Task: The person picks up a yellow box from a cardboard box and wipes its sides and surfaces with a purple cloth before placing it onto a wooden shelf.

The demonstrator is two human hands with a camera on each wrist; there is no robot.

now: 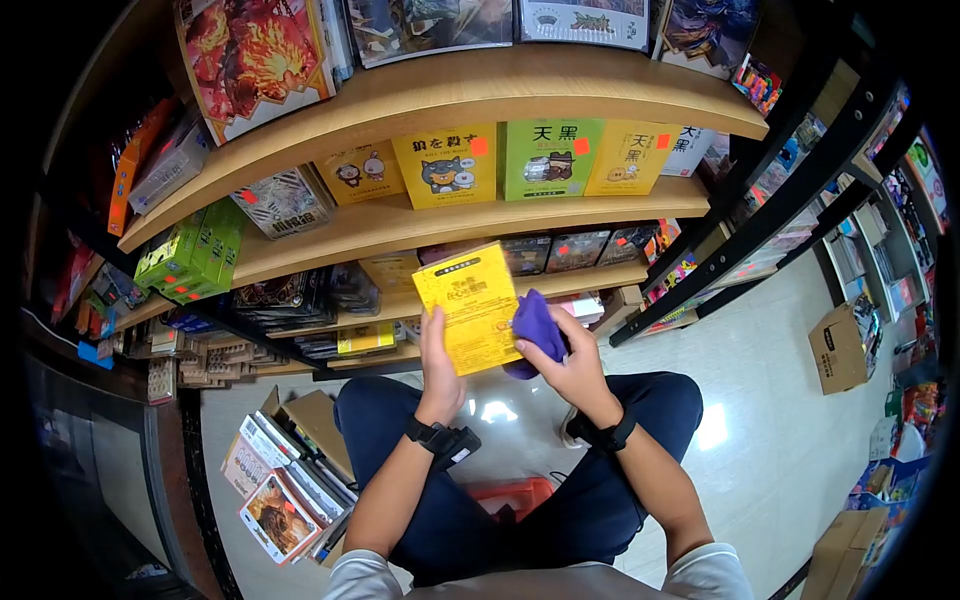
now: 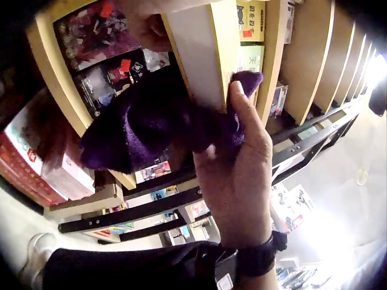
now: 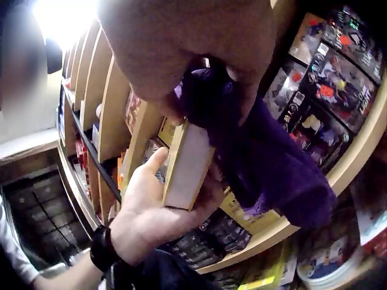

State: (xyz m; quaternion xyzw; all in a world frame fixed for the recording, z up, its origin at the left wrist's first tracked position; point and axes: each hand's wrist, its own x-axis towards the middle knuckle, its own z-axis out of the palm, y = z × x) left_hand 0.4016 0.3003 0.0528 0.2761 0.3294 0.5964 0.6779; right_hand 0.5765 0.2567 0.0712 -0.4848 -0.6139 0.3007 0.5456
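Left hand (image 1: 441, 368): fingers curled round lower edge of flat yellow cardboard game box (image 1: 468, 306), held upright before wooden shelves (image 1: 420, 225). Right hand (image 1: 572, 367), at box's 3 o'clock: fingers clamped on purple fleece cloth (image 1: 537, 326) pressed to box edge. Advice: brace box firmly, wipe along edge.

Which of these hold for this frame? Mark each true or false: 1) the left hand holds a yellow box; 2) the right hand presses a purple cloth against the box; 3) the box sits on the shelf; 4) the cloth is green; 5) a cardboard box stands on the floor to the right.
1) True: the left hand grips the yellow box from below.
2) True: the right hand holds the purple cloth against the box's edge.
3) False: it is held up in front of the wooden shelf, clear of it.
4) False: it is purple.
5) True: the cardboard box stands on the floor.
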